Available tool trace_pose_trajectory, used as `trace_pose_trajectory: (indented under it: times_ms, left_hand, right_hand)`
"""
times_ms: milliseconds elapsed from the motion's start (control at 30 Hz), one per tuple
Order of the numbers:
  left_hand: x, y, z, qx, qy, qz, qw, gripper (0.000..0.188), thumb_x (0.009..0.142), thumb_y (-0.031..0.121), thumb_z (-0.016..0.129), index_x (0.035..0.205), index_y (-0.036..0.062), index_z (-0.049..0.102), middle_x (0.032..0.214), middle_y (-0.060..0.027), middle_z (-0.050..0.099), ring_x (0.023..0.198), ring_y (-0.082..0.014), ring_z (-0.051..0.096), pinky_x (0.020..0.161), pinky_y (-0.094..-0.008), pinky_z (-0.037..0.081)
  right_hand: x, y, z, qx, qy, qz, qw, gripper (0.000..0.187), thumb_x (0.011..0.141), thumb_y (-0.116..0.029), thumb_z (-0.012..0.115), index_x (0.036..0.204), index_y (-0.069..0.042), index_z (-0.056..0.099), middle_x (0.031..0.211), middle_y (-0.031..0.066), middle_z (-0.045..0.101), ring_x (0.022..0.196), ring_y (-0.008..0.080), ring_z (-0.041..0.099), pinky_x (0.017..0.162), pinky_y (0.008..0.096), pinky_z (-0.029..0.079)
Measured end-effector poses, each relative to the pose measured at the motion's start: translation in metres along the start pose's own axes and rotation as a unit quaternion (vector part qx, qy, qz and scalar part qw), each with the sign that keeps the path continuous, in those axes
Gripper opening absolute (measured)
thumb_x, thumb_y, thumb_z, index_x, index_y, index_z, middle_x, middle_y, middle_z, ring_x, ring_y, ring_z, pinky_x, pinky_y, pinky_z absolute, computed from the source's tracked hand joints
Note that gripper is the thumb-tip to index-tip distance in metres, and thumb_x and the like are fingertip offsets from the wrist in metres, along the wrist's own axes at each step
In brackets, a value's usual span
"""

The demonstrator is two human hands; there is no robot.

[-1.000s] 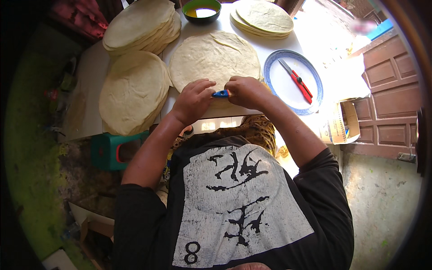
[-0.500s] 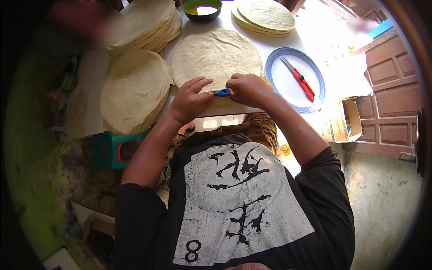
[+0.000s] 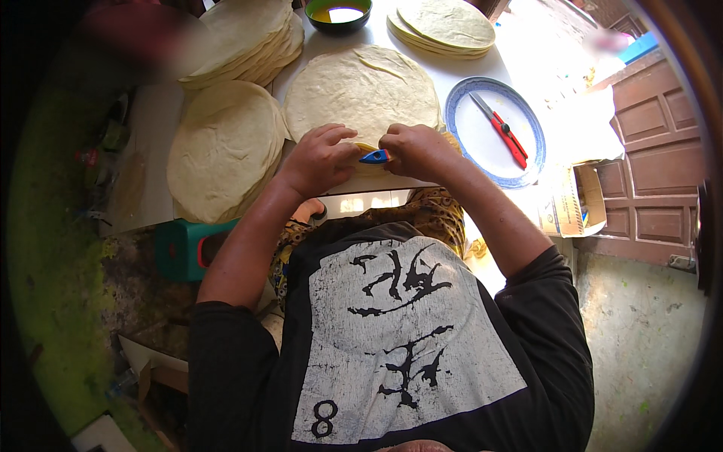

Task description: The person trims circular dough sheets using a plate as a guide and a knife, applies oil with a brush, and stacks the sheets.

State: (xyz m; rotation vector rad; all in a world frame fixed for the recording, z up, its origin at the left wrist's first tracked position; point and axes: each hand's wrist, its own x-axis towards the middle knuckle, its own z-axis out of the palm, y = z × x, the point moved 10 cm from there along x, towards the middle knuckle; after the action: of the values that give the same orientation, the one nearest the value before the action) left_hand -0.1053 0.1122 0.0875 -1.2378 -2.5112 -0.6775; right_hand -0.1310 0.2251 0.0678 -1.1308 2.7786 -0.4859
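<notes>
A stack of round, flat dough sheets (image 3: 361, 90) lies in front of me on the white table. At its near edge my left hand (image 3: 322, 160) is closed, thumb and bent fingers pinching the rim of the upper dough; the fingertips are partly hidden. My right hand (image 3: 419, 153) is closed around a small blue tool (image 3: 374, 157) with a pointed end, which sticks out toward the left hand. Its kind is not clear, as most of it is covered. Between the hands the dough rim looks slightly lifted.
More dough stacks stand at left (image 3: 222, 151), far left (image 3: 241, 38) and far right (image 3: 448, 26). A dark green bowl (image 3: 339, 25) holds yellow liquid. On a blue-rimmed plate (image 3: 459, 139) lies a red-handled knife (image 3: 506, 135). A cardboard box (image 3: 563, 207) and green stool (image 3: 177, 252) are nearby.
My left hand has drawn its fingers in at the dough's near edge, and a bit of rim now shows lifted between the hands. The blue tool has shifted slightly.
</notes>
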Motion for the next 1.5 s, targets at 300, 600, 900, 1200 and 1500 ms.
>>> trace_pose_trajectory:
  times_ms: [300, 600, 900, 1200, 1500]
  left_hand:
    - [-0.002, -0.005, 0.002, -0.003, 0.012, -0.019, 1.000, 0.030, 0.070, 0.017, 0.077, 0.099, 0.0130, 0.069, 0.119, -0.0123, 0.065, 0.114, -0.0336, 0.061, 0.098, -0.0434, 0.049]
    - [0.006, -0.001, -0.003, -0.016, 0.030, -0.016, 0.999, 0.026, 0.074, 0.016, 0.076, 0.099, 0.0087, 0.069, 0.111, -0.0119, 0.067, 0.106, -0.0309, 0.064, 0.092, -0.0425, 0.050]
    - [0.019, -0.008, -0.003, -0.081, 0.026, -0.054, 0.995, 0.006, 0.083, 0.010, 0.066, 0.085, 0.0062, 0.061, 0.083, -0.0123, 0.064, 0.078, -0.0371, 0.063, 0.067, -0.0459, 0.050]
    - [0.034, -0.037, -0.015, -0.125, 0.031, -0.172, 0.977, 0.017, 0.085, 0.005, 0.061, 0.101, 0.0072, 0.057, 0.090, -0.0145, 0.066, 0.087, -0.0351, 0.065, 0.077, -0.0433, 0.052]
    - [-0.004, 0.009, -0.035, 0.063, 0.147, -0.001, 0.987, 0.039, 0.072, 0.020, 0.081, 0.107, 0.0200, 0.064, 0.138, -0.0100, 0.053, 0.133, -0.0344, 0.046, 0.112, -0.0463, 0.036]
  right_hand:
    - [0.003, 0.006, 0.001, 0.028, -0.020, 0.024, 0.999, 0.017, 0.077, -0.019, 0.071, 0.090, -0.008, 0.066, 0.092, 0.0109, 0.064, 0.083, 0.0337, 0.067, 0.075, 0.0441, 0.055]
    - [0.007, 0.004, 0.000, 0.000, -0.014, 0.013, 1.000, 0.018, 0.075, -0.016, 0.071, 0.090, -0.008, 0.066, 0.091, 0.0116, 0.065, 0.083, 0.0336, 0.066, 0.074, 0.0438, 0.054]
    - [0.004, 0.002, -0.007, 0.016, 0.012, -0.012, 1.000, 0.022, 0.077, -0.023, 0.071, 0.094, -0.010, 0.067, 0.094, 0.0116, 0.066, 0.084, 0.0339, 0.068, 0.075, 0.0442, 0.055]
    - [0.007, 0.024, -0.025, 0.018, 0.052, 0.065, 0.996, 0.025, 0.081, -0.019, 0.072, 0.105, -0.013, 0.066, 0.099, 0.0100, 0.066, 0.089, 0.0330, 0.067, 0.077, 0.0438, 0.055]
    - [0.030, 0.019, -0.048, 0.008, 0.098, -0.003, 0.995, 0.016, 0.082, -0.015, 0.070, 0.097, -0.012, 0.067, 0.093, 0.0088, 0.066, 0.084, 0.0318, 0.067, 0.074, 0.0423, 0.055]
